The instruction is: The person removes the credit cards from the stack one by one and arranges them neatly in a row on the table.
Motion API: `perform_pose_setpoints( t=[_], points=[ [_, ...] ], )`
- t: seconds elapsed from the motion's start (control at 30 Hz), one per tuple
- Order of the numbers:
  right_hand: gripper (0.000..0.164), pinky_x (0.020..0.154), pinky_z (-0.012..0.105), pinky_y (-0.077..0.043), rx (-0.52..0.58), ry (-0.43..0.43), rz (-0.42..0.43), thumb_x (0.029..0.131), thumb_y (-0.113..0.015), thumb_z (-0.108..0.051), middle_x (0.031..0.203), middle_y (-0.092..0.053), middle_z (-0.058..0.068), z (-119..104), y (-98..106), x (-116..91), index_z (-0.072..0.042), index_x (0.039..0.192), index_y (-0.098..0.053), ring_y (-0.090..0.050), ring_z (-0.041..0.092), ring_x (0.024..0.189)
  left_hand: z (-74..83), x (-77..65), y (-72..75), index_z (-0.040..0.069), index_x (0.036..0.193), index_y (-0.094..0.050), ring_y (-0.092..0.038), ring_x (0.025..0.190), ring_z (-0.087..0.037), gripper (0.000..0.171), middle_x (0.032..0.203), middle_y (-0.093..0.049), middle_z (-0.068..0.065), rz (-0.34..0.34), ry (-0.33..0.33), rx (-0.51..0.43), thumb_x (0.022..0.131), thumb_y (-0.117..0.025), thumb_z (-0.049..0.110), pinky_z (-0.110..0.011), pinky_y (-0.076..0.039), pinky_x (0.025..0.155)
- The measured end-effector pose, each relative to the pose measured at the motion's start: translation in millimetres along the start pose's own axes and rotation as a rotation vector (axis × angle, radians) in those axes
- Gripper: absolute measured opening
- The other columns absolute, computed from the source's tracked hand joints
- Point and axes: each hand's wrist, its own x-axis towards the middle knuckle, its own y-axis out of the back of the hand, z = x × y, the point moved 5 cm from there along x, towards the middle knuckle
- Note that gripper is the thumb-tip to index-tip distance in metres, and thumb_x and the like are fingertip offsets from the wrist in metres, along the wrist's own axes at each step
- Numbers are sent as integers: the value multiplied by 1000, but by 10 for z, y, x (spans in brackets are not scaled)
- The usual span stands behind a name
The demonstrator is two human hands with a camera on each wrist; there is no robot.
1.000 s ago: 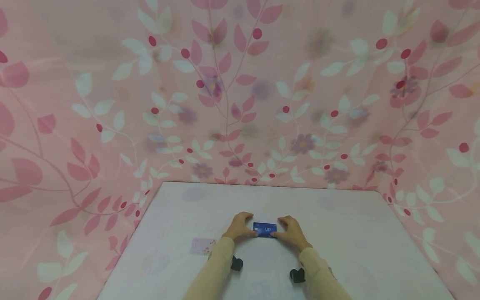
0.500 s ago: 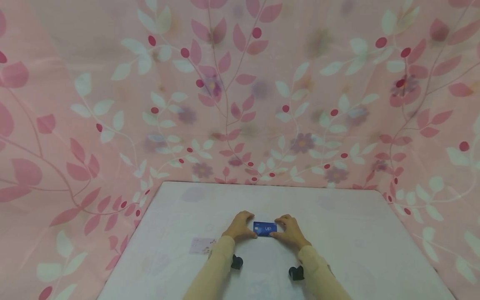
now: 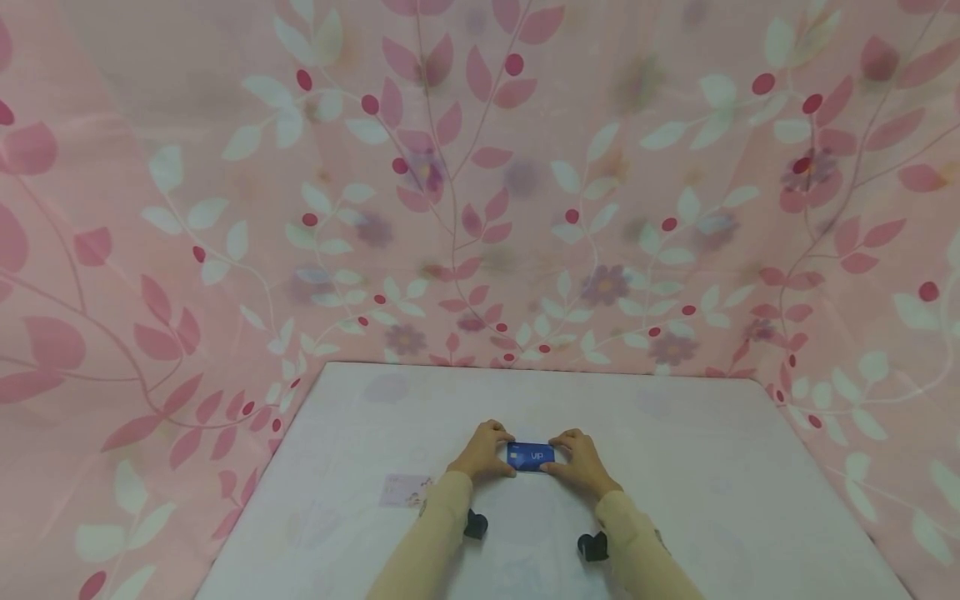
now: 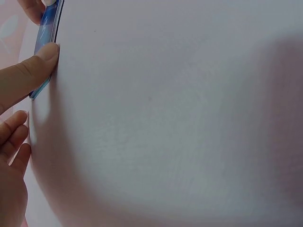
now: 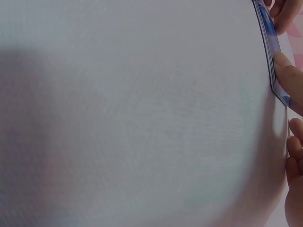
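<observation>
A small stack of plastic cards (image 3: 530, 457) lies in front of me, the top one blue with white "VIP" lettering and a chip. Its layered edges show in the right wrist view, where the stack (image 5: 270, 47) runs along the right border. My left hand (image 3: 482, 452) holds the left end, thumb at the near corner and index fingertip at the far one. Opposite it, my right hand (image 3: 583, 464) grips the right end the same way. The left thumb (image 4: 46, 53) presses on the stack's near edge; the other left fingers curl beside the tabletop.
A pale pink card (image 3: 403, 491) with a small printed picture lies left of the hands, partly covered by the left sleeve. The white tabletop (image 3: 675, 450) ends at the back against a pink floral curtain (image 3: 480, 208). Dark wrist devices sit at both cuffs.
Both index fingers have come in to the far corners of the stack, the right one first, then the left. The stack has barely shifted; the pink card stays put.
</observation>
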Motion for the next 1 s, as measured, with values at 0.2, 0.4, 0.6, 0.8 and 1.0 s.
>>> perform_pose_setpoints(
  t=[0.2, 0.4, 0.6, 0.8, 1.0],
  points=[
    [47, 91, 55, -39, 21, -1, -10, 69, -83, -23, 106, -54, 18, 4, 6, -11, 1, 105, -67, -49, 37, 102, -11, 16, -9, 8, 110, -68, -46, 113, -28, 54, 117, -50, -11, 6, 5, -13, 63, -87, 26, -43, -40, 101],
    [53, 97, 56, -37, 43, -59, -49, 64, -86, -25, 113, -53, 18, 19, -2, -31, -2, 109, -66, -46, 38, 109, -42, 38, -32, 8, 107, -68, -46, 112, -28, 52, 116, -50, -11, 5, 11, -9, 61, -88, 26, -42, -40, 100],
    [53, 98, 57, -36, 69, -70, -42, 61, -87, -23, 113, -53, 18, 23, 9, -15, -3, 106, -67, -46, 38, 110, -28, 39, -21, 8, 107, -68, -45, 114, -30, 53, 118, -50, -13, 10, 22, -26, 62, -87, 25, -44, -39, 102],
    [51, 97, 56, -37, 57, -91, -55, 61, -88, -23, 113, -53, 18, 9, 12, 16, -5, 103, -66, -46, 38, 109, 1, 30, -1, 7, 106, -68, -45, 113, -30, 52, 116, -50, -13, 21, 28, -31, 61, -88, 23, -45, -39, 101],
    [52, 96, 54, -38, 33, -119, -78, 60, -88, -23, 115, -52, 18, 27, -21, 28, -6, 103, -64, -47, 36, 108, -33, 34, -30, 8, 104, -67, -44, 114, -30, 51, 115, -50, -12, 20, 53, -77, 59, -89, 21, -45, -39, 101]
  ],
)
